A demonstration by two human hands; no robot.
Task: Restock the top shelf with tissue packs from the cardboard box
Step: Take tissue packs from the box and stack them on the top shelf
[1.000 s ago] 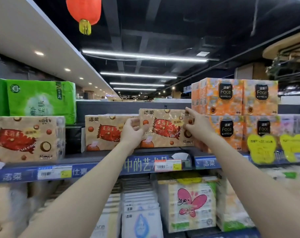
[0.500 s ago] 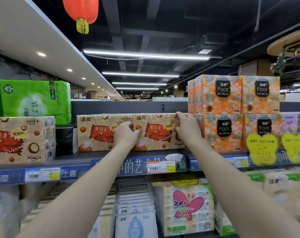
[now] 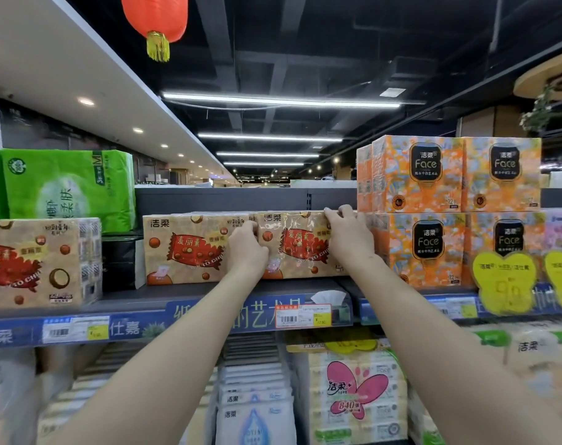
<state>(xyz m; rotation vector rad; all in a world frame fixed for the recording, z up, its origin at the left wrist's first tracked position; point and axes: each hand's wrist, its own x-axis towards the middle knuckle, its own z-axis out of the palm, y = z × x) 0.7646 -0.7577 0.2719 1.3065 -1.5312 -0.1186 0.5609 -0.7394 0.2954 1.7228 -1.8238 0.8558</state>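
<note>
Both hands on a tan pack on the top shelf.
The left hand (image 3: 246, 248) presses the tan pack (image 3: 300, 245) at its left edge; the right hand (image 3: 348, 236) grips its upper right corner. The pack touches a twin pack (image 3: 189, 248) on its left and orange "Face" packs (image 3: 421, 245) on its right, with open shelf (image 3: 177, 292) in front.

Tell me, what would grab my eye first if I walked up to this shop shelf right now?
Probably the two bare hands in the middle: the left hand and right hand press on a beige tissue pack standing on the top shelf, beside a matching pack. Next, the bright orange tissue boxes stacked on the right, and the red lantern hanging at the top.
</note>
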